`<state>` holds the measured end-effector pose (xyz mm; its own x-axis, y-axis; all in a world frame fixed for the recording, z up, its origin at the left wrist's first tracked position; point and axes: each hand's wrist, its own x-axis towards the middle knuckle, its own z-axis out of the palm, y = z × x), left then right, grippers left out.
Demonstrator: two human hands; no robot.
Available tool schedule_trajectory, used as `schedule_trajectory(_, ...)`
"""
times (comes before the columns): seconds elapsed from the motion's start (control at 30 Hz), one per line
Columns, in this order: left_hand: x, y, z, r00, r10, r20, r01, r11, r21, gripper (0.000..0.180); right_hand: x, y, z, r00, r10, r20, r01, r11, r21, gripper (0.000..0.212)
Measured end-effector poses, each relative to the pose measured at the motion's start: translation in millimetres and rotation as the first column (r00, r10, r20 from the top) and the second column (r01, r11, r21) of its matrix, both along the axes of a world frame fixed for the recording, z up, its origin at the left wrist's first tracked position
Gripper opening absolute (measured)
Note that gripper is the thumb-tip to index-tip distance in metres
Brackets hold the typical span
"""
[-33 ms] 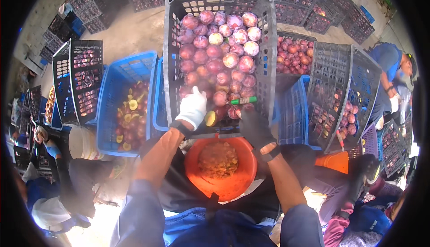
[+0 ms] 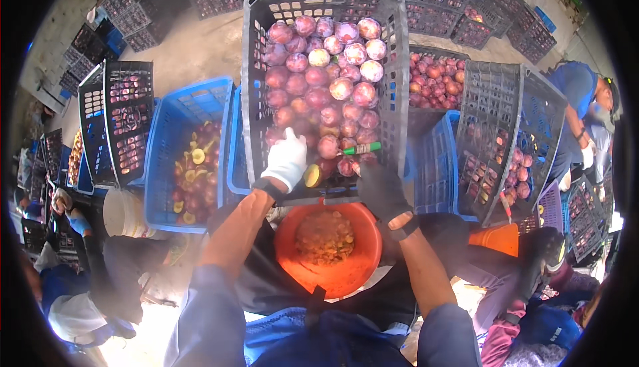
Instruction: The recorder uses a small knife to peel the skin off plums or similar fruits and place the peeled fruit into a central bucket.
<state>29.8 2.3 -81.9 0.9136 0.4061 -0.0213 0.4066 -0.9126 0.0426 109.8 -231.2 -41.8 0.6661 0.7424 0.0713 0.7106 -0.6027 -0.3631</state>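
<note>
Your white-gloved left hand [image 2: 286, 160] and black-gloved right hand [image 2: 381, 192] are apart, grips unclear, at uncut purple plums [image 2: 341, 88] in a black plastic crate [image 2: 398, 67]; cut yellow pieces [image 2: 198, 156] lie in a blue plastic crate [image 2: 190, 100].

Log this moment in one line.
left hand: white-gloved, at plums in black crate; right hand: dark-gloved, beside green handle; orange bucket: part-filled

Slanted green tool [image 2: 361, 148]; purplish plums [image 2: 341, 88] heaped in crate [image 2: 399, 54].

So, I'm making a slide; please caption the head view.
White-gloved left hand and dark-gloved right hand at a black crate of plums, orange bucket at its near end.
</note>
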Motion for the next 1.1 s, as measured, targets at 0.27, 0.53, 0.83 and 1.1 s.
schedule_trajectory(0.27, -14, 4, 79, 0.911, 0.198, 0.362, 0.112, 0.725, -0.68, 0.043, 1, -26, 17, 0.993, -0.081, -0.083, 0.099, 0.966, 0.238, 0.016)
schedule_trajectory(0.53, -40, -2, 50, 0.855, 0.422, 0.303, 0.46, -0.344, -0.818, 0.052, -35, -51, 88, 0.84, 0.086, -0.536, 0.24, 0.827, 0.508, 0.018)
schedule_trajectory(0.83, -82, -89, 122, 0.847, 0.515, 0.134, 0.528, -0.78, -0.336, 0.059, -116, -50, 118, 0.699, 0.182, -0.691, 0.357, 0.749, 0.558, 0.019)
schedule_trajectory(1.1, -123, -103, 150, 0.767, 0.241, 0.594, 0.499, 0.358, -0.789, 0.067, -148, -52, 143, 0.53, 0.169, -0.831, 0.569, 0.656, 0.496, 0.032)
